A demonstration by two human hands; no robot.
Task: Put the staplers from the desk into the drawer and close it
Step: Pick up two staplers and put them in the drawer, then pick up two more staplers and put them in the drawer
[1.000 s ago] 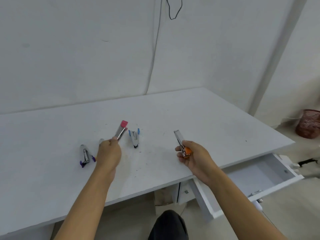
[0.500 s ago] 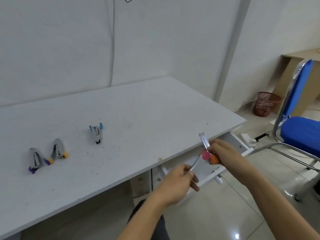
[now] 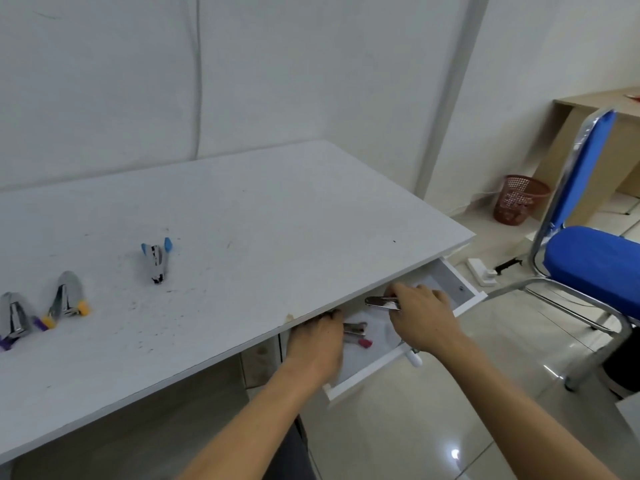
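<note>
The white drawer [image 3: 367, 371] stands pulled out under the right end of the white desk [image 3: 242, 209]. My left hand [image 3: 313, 344] reaches into it below the desk edge, fingers closed on the end of a pink-tipped stapler [image 3: 356, 333] low in the drawer. Above the drawer, my right hand [image 3: 424, 318] grips a silver stapler [image 3: 381, 302], whose coloured end is hidden in the palm. On the desk lie a blue stapler [image 3: 156, 259], an orange-tipped stapler [image 3: 67, 301] and a purple-tipped stapler [image 3: 15, 317] at the left edge.
A blue chair with a chrome frame [image 3: 595, 261] stands close to the right of the drawer. Behind it are a red mesh waste basket [image 3: 517, 199], a white power strip [image 3: 479, 271] on the floor and a wooden desk [image 3: 588, 133].
Both hands carried their staplers from the desk to the right and down to the open drawer. The pink stapler is now down inside the drawer. My view has swung right.
</note>
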